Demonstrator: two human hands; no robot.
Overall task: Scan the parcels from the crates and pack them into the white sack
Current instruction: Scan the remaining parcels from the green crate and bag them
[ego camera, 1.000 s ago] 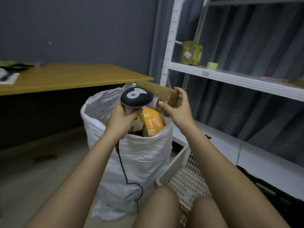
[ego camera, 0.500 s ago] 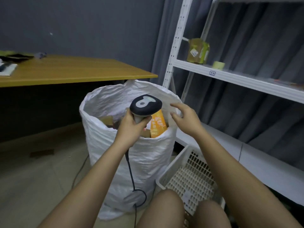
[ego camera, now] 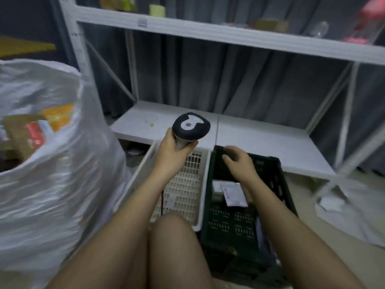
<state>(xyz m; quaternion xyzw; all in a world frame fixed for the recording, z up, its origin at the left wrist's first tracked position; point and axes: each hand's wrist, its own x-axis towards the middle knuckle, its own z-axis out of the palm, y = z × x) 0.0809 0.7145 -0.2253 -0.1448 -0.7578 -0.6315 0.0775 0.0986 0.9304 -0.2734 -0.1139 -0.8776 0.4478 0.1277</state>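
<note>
My left hand [ego camera: 171,150] grips the handle of a black and grey barcode scanner [ego camera: 190,127] above the white crate [ego camera: 185,184], whose perforated floor shows bare. My right hand [ego camera: 238,161] hovers over the black crate [ego camera: 277,184] with loosely curled fingers, holding nothing. A parcel with a white label [ego camera: 232,193] lies in the black crate below that hand. The white sack [ego camera: 62,163] stands at the left, with a brown box [ego camera: 18,132] and an orange packet [ego camera: 59,117] showing at its mouth.
A white metal shelf rack [ego camera: 208,32] stands behind the crates, its low shelf [ego camera: 260,138] just past them. Small items sit on the upper shelf. A white bag [ego camera: 350,209] lies on the floor at the right. My knees fill the bottom.
The brown box left my right hand and now lies in the sack. My view swung right and down to the crates, and both hands moved over them, the scanner still held.
</note>
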